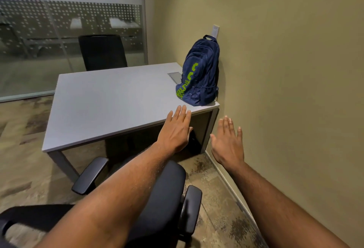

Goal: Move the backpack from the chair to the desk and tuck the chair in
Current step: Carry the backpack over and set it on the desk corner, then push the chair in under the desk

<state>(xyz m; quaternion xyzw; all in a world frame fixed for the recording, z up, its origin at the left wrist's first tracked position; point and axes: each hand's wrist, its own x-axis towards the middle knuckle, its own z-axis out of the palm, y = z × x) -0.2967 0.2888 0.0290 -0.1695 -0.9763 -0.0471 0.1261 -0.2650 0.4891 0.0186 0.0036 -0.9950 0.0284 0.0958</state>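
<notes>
A navy backpack (200, 74) with green lettering stands upright on the right end of the grey desk (110, 102), leaning against the wall. A black office chair (163, 194) with two armrests sits in front of the desk, below my arms, its seat bare and apart from the desk. My left hand (175, 131) hovers open over the desk's front edge, fingers stretched towards the backpack. Beside the desk's right leg, my right hand (227, 141) is open and empty, near the wall.
A second black chair (102, 51) stands behind the desk against a frosted glass partition (49, 41). The beige wall (285, 70) runs close along the right. A small grey plate (174, 76) is set in the desktop. Patterned carpet (23, 161) covers the floor on the left.
</notes>
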